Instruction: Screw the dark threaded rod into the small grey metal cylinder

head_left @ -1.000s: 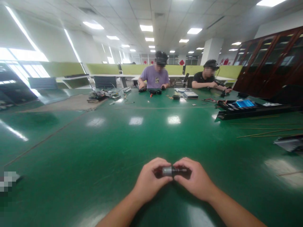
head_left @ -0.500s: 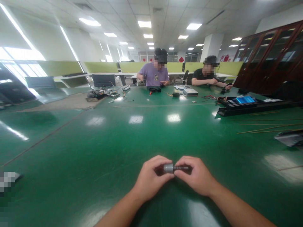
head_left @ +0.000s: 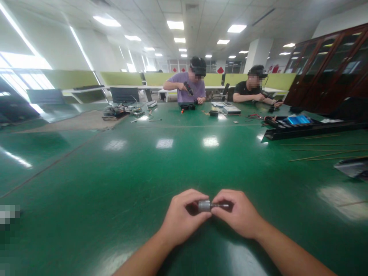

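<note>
In the head view, a short silver metal cylinder with a thin ridged shaft [head_left: 204,206] lies level between my two hands, a little above the green table or resting near it; I cannot tell which. My left hand [head_left: 181,216] is closed round the cylinder end, thumb below and fingers above. With thumb and fingertips, my right hand [head_left: 240,214] pinches the shaft close to where it meets the cylinder. The shaft's tip points right, into the hollow of my right palm. Part of the cylinder's left end is in shadow.
Green tabletop [head_left: 129,172] surrounds my hands. Thin brass-coloured rods [head_left: 324,156] and a black tray with a blue item [head_left: 299,120] lie right. Electronic parts [head_left: 119,111] pile up far left. Across the table, one person [head_left: 189,86] holds a power drill; another person [head_left: 250,92] sits beside.
My hands keep nearly the same grip and place; slightly more of the cylinder and shaft shows. Across the table, the person in purple has raised a drill into view.
</note>
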The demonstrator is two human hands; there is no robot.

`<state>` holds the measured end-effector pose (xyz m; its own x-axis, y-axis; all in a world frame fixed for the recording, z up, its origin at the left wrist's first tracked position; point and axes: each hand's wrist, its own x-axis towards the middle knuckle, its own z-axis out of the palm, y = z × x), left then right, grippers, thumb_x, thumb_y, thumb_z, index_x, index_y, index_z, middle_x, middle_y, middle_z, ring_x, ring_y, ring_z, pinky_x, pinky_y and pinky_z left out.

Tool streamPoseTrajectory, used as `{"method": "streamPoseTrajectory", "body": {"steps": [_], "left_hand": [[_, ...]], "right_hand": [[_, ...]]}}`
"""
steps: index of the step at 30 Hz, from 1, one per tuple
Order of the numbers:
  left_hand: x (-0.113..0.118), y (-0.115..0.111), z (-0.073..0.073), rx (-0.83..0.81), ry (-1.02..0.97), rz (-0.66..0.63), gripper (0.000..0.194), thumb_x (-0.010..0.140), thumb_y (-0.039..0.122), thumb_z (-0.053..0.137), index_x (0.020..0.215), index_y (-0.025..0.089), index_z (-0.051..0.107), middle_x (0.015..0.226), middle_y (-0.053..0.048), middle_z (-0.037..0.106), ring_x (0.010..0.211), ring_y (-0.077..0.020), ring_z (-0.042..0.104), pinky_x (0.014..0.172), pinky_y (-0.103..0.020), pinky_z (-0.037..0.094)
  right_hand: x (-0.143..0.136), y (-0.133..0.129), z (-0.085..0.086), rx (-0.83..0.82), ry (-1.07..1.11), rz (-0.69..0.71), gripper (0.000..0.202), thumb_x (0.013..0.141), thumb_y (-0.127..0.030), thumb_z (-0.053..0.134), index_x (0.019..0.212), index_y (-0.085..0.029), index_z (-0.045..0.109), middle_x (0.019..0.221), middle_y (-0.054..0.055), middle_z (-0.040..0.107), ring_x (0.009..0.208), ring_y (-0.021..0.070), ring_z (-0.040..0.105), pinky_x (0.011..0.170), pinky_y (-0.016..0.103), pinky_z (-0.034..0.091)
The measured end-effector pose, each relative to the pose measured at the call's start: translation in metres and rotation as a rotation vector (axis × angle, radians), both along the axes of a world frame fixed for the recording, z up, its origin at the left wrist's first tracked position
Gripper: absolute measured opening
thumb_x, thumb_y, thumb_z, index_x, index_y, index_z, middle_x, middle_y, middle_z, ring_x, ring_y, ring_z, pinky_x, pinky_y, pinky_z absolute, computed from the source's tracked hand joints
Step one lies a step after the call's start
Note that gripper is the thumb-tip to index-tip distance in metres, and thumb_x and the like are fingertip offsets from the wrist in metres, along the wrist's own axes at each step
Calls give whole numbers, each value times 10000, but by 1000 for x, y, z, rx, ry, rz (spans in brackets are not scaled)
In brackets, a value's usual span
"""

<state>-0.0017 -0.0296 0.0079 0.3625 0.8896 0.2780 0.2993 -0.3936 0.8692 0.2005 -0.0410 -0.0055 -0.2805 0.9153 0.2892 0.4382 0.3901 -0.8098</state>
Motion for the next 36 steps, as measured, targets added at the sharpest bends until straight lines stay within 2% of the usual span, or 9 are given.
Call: {"method": "streamPoseTrajectory", "body": {"steps": [9, 23, 36], "left_hand": [[-1, 0, -1, 6, 36, 31, 216, 711, 293, 817, 911, 221, 780, 899, -96, 729, 836, -258, 649, 760, -332, 480], [-2, 0, -5, 108, 73, 35, 218, 711, 223, 790, 925, 202, 753, 895, -62, 728, 827, -225, 661, 742, -316, 497], [-2, 0, -5, 133, 94, 49, 233, 708, 200, 790, 937, 204, 742, 906, -39, 728, 842, -199, 664, 765, -305, 512]], "right_hand": [[0, -1, 1, -20, -7, -16, 30, 785, -223, 718, 761, -205, 723, 732, 7, 703, 671, 162, 630, 624, 259, 439], [1, -2, 4, -42, -58, -54, 36, 778, -202, 714, 745, -198, 730, 709, 1, 698, 655, 156, 608, 612, 256, 407], [2, 0, 3, -29, -55, -58, 18, 773, -201, 725, 756, -199, 732, 721, 1, 698, 674, 157, 611, 632, 258, 410]]}}
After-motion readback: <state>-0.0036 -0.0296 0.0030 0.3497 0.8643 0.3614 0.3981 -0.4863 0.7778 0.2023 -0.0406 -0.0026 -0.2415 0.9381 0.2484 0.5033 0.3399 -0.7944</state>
